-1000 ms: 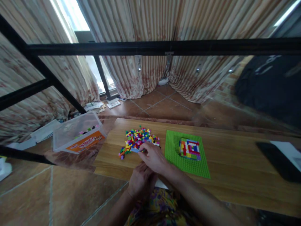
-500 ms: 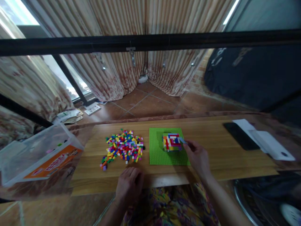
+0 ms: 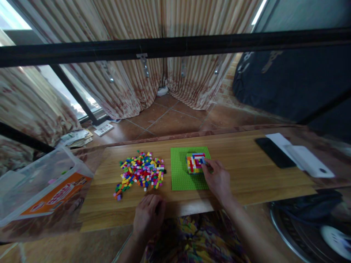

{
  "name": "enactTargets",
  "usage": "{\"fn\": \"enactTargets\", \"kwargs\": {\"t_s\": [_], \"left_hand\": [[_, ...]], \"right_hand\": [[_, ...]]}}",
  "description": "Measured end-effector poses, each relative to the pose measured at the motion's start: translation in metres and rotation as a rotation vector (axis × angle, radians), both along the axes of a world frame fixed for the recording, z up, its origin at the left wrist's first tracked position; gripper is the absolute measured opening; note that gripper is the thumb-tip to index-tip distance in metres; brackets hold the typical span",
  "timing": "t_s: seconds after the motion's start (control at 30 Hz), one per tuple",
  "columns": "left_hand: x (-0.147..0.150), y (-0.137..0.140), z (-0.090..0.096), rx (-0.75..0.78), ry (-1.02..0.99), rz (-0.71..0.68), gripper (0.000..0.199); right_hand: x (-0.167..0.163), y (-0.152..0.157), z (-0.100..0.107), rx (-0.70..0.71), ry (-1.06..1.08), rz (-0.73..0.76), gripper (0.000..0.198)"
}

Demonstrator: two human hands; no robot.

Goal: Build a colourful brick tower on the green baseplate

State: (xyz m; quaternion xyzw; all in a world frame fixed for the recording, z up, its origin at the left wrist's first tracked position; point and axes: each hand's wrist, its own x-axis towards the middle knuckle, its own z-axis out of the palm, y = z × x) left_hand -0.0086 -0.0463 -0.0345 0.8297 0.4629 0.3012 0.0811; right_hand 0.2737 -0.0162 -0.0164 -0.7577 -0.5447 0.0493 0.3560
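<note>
A multicoloured block of toy bricks (image 3: pixel 192 165) stands on the green baseplate (image 3: pixel 179 179). My right hand (image 3: pixel 218 179) is at its right side, thumb and fingers pinched on a small light blue brick (image 3: pixel 203 160) at the block's top right edge. The fingers partly cover that brick, so I cannot tell whether it is pressed down. My left hand (image 3: pixel 149 212) rests closed at the table's front edge, fingers curled, with nothing visible in it. Just beyond it lies a loose pile of coloured bricks (image 3: pixel 141 171).
A clear plastic box (image 3: pixel 55 179) with an orange label stands at the left of the wooden table (image 3: pixel 241 157). A black phone-like slab (image 3: pixel 275 152) and a white box (image 3: pixel 309 160) lie at the right. A dark metal bar (image 3: pixel 170 45) crosses beyond the table.
My right hand has moved the light blue brick leftward onto the block's right edge. My left hand stays in place. The whole view has shifted slightly.
</note>
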Motion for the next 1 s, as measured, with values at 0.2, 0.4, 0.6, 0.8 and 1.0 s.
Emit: {"fn": "enactTargets", "kwargs": {"t_s": [0.2,0.4,0.6,0.8,1.0], "left_hand": [[0.0,0.0,-0.003,-0.009,0.011,0.002,0.017],[0.0,0.0,-0.001,-0.019,0.018,-0.001,0.016],[0.0,0.0,-0.001,-0.023,0.029,-0.003,0.016],[0.001,0.0,-0.002,-0.003,0.029,0.007,0.017],[0.002,0.0,-0.001,0.017,0.03,0.014,0.019]], "right_hand": [[0.004,0.0,0.003,0.022,0.092,0.017,0.043],[0.006,0.006,0.003,0.054,0.254,-0.004,0.04],[0.005,0.007,-0.004,0.102,0.352,0.001,0.035],[0.005,0.009,-0.008,0.112,0.377,0.009,0.037],[0.017,0.013,-0.005,0.003,0.364,0.048,0.043]]}}
